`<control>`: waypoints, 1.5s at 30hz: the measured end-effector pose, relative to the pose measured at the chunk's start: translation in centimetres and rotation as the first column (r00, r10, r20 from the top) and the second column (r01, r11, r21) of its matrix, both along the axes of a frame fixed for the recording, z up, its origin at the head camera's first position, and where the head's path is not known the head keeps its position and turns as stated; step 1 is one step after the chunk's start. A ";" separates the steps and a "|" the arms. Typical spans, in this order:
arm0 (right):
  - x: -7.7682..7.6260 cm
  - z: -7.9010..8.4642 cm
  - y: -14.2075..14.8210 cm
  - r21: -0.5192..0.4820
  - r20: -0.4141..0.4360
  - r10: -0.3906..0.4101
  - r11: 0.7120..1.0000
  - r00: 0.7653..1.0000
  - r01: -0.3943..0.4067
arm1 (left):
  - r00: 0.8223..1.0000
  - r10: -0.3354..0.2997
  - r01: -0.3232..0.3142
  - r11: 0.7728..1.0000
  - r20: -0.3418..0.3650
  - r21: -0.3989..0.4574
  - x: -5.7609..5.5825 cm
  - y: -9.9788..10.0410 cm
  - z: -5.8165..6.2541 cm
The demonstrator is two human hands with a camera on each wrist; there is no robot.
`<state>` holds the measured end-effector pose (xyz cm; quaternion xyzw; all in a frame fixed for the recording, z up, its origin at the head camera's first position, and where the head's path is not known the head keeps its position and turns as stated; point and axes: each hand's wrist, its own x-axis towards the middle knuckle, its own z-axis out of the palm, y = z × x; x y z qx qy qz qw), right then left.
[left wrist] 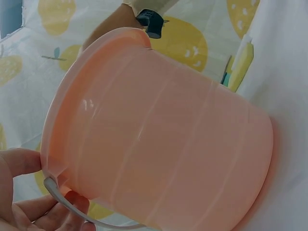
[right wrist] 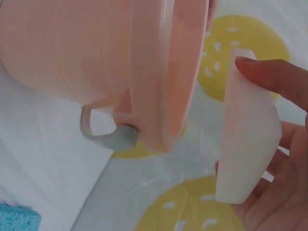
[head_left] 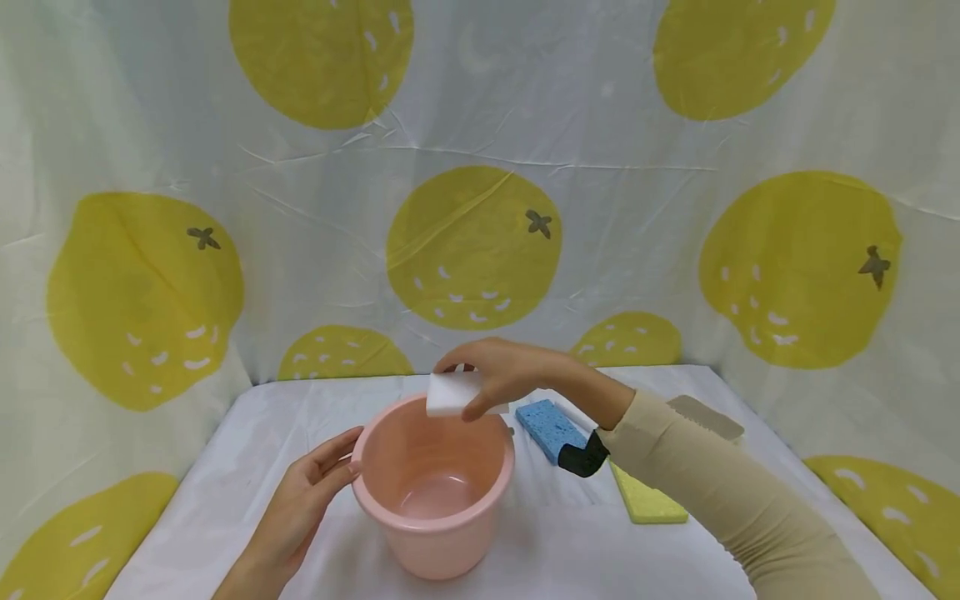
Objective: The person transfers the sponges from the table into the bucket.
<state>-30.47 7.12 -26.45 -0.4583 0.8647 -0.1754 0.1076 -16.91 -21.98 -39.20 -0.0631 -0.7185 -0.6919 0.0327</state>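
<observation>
A pink bucket (head_left: 442,537) stands upright on the white cloth, its inside bare in the head view. My left hand (head_left: 303,492) grips its left rim, thumb at the rim and fingers curled against the outer wall near the grey handle (left wrist: 67,204). Above the far right part of the rim, my right hand (head_left: 517,371) pinches a white sponge block (head_left: 453,393) between thumb and fingers. In the right wrist view the white block (right wrist: 248,130) is held beside the bucket's mouth, apart from the rim.
Right of the bucket lies a blue sponge (head_left: 547,425), partly behind the right wrist's black strap (head_left: 583,457). A yellow sponge (head_left: 647,500) lies nearer, partly under the right sleeve (head_left: 720,492). Behind the forearm shows a flat grey piece (head_left: 708,417). A lemon-print cloth (head_left: 315,250) hangs behind.
</observation>
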 end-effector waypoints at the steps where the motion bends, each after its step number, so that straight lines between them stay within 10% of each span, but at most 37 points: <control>1: 0.0 0.0 -0.4 0.002 -0.001 0.009 1.000 1.000 -0.009 | 1.000 0.002 -0.002 1.000 0.004 0.001 0.0 0.0 0.0; 45: -0.1 -0.2 -2.2 0.058 -0.030 0.086 0.995 0.996 -0.085 | 1.000 -0.025 0.025 0.999 -0.002 0.024 0.0 -0.4 -0.1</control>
